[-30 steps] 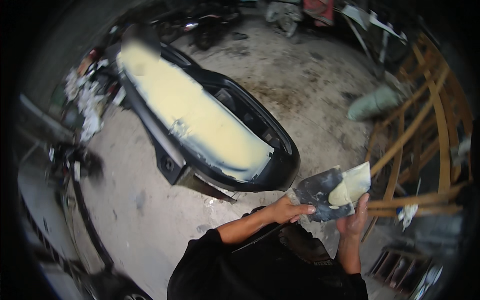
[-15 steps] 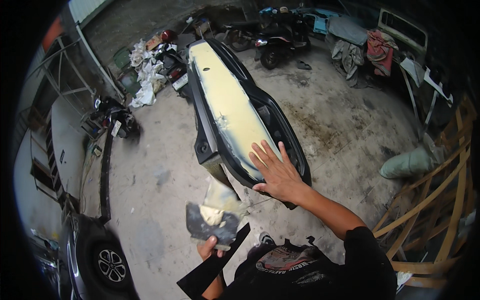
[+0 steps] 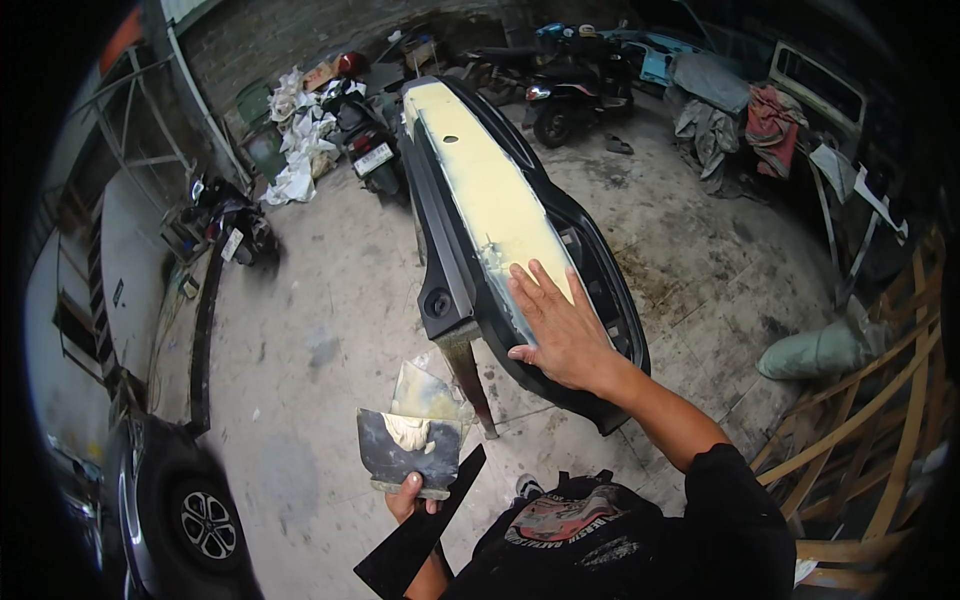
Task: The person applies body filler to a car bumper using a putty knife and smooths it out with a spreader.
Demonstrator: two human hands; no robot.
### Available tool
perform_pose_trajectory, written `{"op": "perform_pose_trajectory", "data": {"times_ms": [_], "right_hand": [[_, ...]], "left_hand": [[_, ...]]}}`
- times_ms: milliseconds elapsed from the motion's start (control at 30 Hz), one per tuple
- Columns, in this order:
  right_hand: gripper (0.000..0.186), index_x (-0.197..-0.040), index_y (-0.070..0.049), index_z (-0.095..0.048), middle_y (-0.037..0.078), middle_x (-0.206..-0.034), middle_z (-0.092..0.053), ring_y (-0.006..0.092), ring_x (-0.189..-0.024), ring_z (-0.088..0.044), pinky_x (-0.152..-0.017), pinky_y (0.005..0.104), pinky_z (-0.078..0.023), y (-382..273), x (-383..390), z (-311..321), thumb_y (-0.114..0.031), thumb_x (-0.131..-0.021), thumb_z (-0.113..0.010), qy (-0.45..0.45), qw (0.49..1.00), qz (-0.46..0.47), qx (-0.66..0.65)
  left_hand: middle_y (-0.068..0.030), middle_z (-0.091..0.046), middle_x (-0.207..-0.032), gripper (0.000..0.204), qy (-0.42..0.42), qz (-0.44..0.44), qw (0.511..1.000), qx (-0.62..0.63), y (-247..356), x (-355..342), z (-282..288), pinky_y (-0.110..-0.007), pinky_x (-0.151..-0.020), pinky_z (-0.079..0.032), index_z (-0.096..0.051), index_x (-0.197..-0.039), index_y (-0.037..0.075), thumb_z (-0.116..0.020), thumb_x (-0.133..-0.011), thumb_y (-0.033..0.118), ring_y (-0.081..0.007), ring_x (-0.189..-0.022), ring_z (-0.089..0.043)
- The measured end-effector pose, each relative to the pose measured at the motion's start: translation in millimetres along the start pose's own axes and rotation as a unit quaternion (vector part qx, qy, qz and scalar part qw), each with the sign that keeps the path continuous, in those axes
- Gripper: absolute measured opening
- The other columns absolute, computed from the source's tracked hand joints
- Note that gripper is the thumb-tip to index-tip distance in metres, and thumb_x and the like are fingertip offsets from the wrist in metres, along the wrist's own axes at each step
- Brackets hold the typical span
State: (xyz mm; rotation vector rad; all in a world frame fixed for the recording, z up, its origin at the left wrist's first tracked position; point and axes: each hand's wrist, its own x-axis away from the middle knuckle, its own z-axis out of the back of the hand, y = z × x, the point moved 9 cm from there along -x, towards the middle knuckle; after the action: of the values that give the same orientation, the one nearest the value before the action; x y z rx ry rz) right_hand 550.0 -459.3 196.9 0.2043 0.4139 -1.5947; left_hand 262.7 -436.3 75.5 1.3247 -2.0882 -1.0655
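A black car bumper [image 3: 452, 225] stretches away from me, with a pale yellow filler patch [image 3: 495, 190] along its upper face. My right hand [image 3: 565, 335] lies palm down on the near part of that patch, fingers stretched and spread. Low on the left, my left hand [image 3: 405, 498] grips a dark flat putty board [image 3: 390, 462], thumb on top. A lump of cream-coloured putty [image 3: 406, 432] sits on the board. Behind the lump, a thin translucent sheet [image 3: 418, 388], probably a spreader, sticks out past the board's far edge. The left fingers under the board are mostly hidden.
A stand leg [image 3: 468, 385] supports the bumper. Motorcycles [image 3: 375, 150] and crumpled paper [image 3: 300, 150] lie beyond it. A parked car [image 3: 180, 510] is at lower left. Wooden strips [image 3: 880, 440] and a pale green sack [image 3: 815, 347] stand at right.
My right hand has slid a little farther up the filler patch, away from me. The view has shifted, so the bumper appears farther right. The left hand keeps its hold on the board.
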Motion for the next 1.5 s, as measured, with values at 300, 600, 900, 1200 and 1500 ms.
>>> {"op": "perform_pose_trajectory", "data": {"times_ms": [300, 600, 900, 1200, 1500], "right_hand": [[0.077, -0.152, -0.002, -0.021, 0.012, -0.16, -0.018, 0.0283, -0.15, -0.01, -0.119, 0.0558, -0.008, 53.6, -37.9, 8.8, -0.052, -0.097, -0.041, -0.003, 0.999, -0.033, 0.014], [0.066, -0.148, -0.006, -0.035, 0.012, -0.156, -0.029, 0.03, -0.148, -0.018, -0.116, 0.0613, -0.009, 0.9, 34.2, 13.7, -0.044, -0.096, -0.048, -0.015, 0.977, 0.143, -0.156], [0.063, -0.144, -0.006, -0.041, 0.011, -0.154, -0.033, 0.03, -0.147, -0.019, -0.114, 0.0643, -0.01, 49.0, 27.8, 23.1, -0.038, -0.093, -0.056, 0.012, 0.985, 0.143, -0.093], [0.045, -0.138, 0.003, -0.044, 0.022, -0.134, -0.052, 0.0267, -0.127, -0.048, -0.108, 0.0331, -0.034, 32.7, 110.8, -15.1, -0.021, -0.101, -0.046, -0.242, 0.667, 0.056, -0.703], [0.041, -0.131, 0.007, -0.049, 0.015, -0.115, -0.061, 0.0247, -0.098, -0.062, -0.086, 0.0359, -0.052, 67.9, 129.7, -72.6, -0.024, -0.104, -0.043, -0.045, 0.556, -0.058, -0.828]], "left_hand": [[-0.0133, -0.063, -0.071, 0.056, 0.012, -0.038, 0.999, -0.012, -0.6, -12.1, -18.0, -0.022, -0.033, -0.039, -0.041, -0.129, -0.011, -0.062, -0.09, 0.022, -0.0097, -0.037, -0.05], [-0.0176, -0.065, -0.077, 0.063, 0.003, -0.04, 0.999, 0.029, -34.2, -0.4, -97.4, -0.023, -0.033, -0.041, -0.036, -0.134, -0.012, -0.064, -0.087, 0.02, -0.01, -0.037, -0.051], [-0.0183, -0.066, -0.083, 0.065, 0.035, -0.055, 0.998, -0.002, -57.2, 20.3, -140.8, -0.023, -0.032, -0.039, -0.038, -0.134, -0.009, -0.067, -0.086, 0.023, -0.0097, -0.036, -0.049], [-0.0253, -0.066, -0.095, 0.058, 0.035, -0.054, 0.997, 0.031, -72.1, 35.0, -161.6, -0.022, -0.033, -0.04, -0.042, -0.13, -0.013, -0.066, -0.081, 0.01, -0.0111, -0.038, -0.049], [-0.0287, -0.066, -0.102, 0.061, 0.041, 0.022, 0.999, 0.018, -93.1, 38.7, -169.6, -0.022, -0.032, -0.043, -0.042, -0.129, -0.014, -0.068, -0.079, 0.009, -0.0126, -0.038, -0.052]]}}
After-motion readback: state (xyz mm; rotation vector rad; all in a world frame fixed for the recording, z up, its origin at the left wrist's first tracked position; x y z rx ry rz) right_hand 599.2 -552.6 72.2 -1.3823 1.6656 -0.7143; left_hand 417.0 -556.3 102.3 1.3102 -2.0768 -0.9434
